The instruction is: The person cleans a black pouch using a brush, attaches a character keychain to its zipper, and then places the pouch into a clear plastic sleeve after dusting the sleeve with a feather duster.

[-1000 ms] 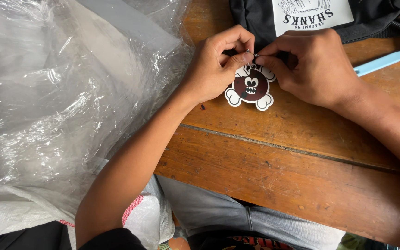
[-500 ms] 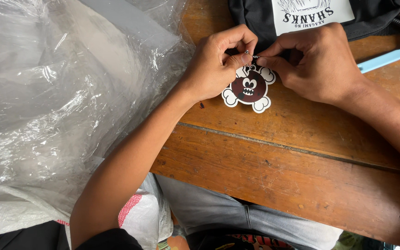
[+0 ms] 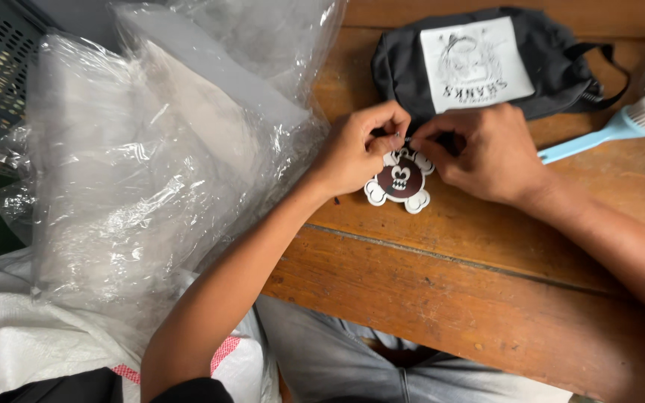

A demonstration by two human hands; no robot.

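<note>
Pinching together, left hand [image 3: 356,149] and right hand [image 3: 483,153] grip the top of a skull charm [image 3: 399,181], fingertips meeting as before; nothing released. Charm has slid slightly left on the wooden table [image 3: 487,276], just below the black pouch [image 3: 487,63]. Blue brush [image 3: 606,130] right, plastic bags [image 3: 151,149] left.
</note>
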